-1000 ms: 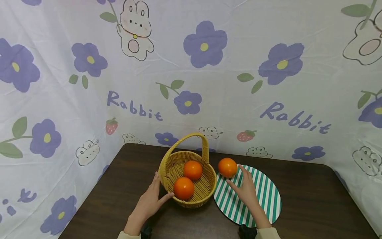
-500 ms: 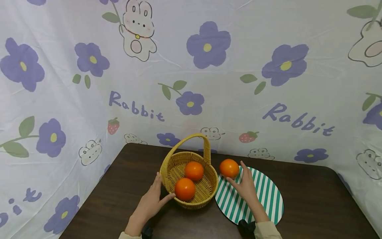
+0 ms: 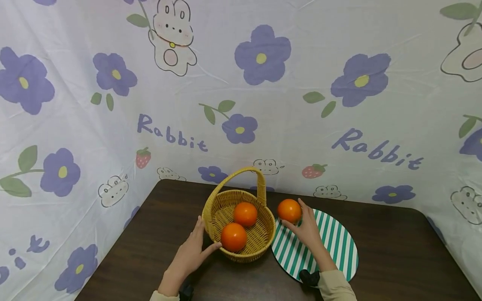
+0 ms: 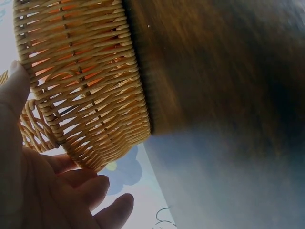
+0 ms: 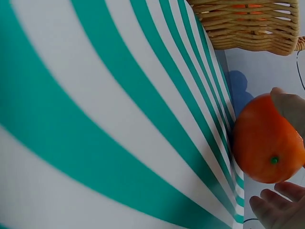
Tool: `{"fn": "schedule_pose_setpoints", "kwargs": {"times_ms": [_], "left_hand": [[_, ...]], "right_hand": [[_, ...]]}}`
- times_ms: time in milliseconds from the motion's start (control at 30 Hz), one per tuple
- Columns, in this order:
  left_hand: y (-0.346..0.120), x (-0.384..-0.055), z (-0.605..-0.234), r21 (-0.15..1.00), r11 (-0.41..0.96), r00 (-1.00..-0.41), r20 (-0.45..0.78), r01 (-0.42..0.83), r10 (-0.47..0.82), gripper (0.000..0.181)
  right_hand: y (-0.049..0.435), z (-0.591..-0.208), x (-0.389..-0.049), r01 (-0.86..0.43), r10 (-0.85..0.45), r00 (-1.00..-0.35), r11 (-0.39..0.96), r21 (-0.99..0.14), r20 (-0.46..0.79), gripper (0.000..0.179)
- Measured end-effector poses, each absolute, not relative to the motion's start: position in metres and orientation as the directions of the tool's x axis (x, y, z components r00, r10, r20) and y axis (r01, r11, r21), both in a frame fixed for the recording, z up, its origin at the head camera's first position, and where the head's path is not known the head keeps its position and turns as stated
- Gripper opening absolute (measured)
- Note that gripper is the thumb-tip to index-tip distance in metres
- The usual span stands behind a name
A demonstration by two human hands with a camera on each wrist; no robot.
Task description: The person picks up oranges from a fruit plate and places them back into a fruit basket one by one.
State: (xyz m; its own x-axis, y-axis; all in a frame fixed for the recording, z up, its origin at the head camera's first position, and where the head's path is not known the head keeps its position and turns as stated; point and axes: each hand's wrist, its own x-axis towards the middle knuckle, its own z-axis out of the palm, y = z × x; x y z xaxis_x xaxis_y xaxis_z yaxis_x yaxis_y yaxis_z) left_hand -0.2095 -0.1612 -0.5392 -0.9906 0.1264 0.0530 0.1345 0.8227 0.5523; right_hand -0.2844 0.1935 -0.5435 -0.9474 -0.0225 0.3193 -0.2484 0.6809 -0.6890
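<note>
A yellow wicker basket (image 3: pixel 269 238) with a tall handle stands on the table, two oranges (image 3: pixel 245 214) (image 3: pixel 234 237) inside it. My left hand (image 3: pixel 190 253) rests on the basket's left side, thumb at the front rim and fingers fairly straight along the outer wall; the left wrist view shows the same wicker wall (image 4: pixel 90 90) close up. A third orange (image 3: pixel 289 211), smooth with a small green stem spot, sits at the far left edge of the green-and-white striped round mat (image 3: pixel 339 246). Thumb and fingers of my right hand (image 3: pixel 306 230) hold this orange (image 5: pixel 262 143) from both sides.
The dark brown table (image 3: pixel 395 246) extends to both sides of the basket and mat. Behind and to the left hangs a white cloth (image 3: pixel 293 125) printed with purple flowers and rabbits.
My right hand has moved slightly left and closed in on the third orange, its thumb and fingers now against it. The left hand has stayed at the basket.
</note>
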Motion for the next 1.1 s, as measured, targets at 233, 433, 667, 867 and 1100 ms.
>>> {"fn": "schedule_pose_setpoints", "kwargs": {"times_ms": [233, 433, 667, 867, 1100], "left_hand": [[-0.1608, -0.2095, -0.5399, 0.554, 0.823, -0.992, 0.036, 0.123, 0.124, 0.099], [-0.1605, -0.2098, -0.5375, 0.552, 0.824, -0.991, 0.042, 0.127, 0.125, 0.1], [-0.1601, -0.2101, -0.5389, 0.521, 0.841, -0.989, 0.073, 0.146, 0.127, 0.098], [-0.1604, -0.2098, -0.5383, 0.512, 0.846, -0.989, 0.079, 0.149, 0.127, 0.099], [-0.1602, -0.2097, -0.5379, 0.51, 0.846, -0.988, 0.08, 0.153, 0.131, 0.099]], "right_hand": [[0.193, -0.5464, -0.2908, -0.2, -0.016, -0.964, 0.698, -0.688, 0.265, 0.09], [0.1934, -0.5481, -0.2937, -0.191, -0.018, -0.967, 0.704, -0.684, 0.252, 0.088], [0.1923, -0.5473, -0.2928, -0.193, -0.005, -0.963, 0.707, -0.68, 0.268, 0.086], [0.1923, -0.5462, -0.2909, -0.195, 0.0, -0.962, 0.699, -0.688, 0.273, 0.085], [0.1928, -0.5469, -0.2886, -0.211, -0.013, -0.959, 0.695, -0.687, 0.282, 0.086]]}}
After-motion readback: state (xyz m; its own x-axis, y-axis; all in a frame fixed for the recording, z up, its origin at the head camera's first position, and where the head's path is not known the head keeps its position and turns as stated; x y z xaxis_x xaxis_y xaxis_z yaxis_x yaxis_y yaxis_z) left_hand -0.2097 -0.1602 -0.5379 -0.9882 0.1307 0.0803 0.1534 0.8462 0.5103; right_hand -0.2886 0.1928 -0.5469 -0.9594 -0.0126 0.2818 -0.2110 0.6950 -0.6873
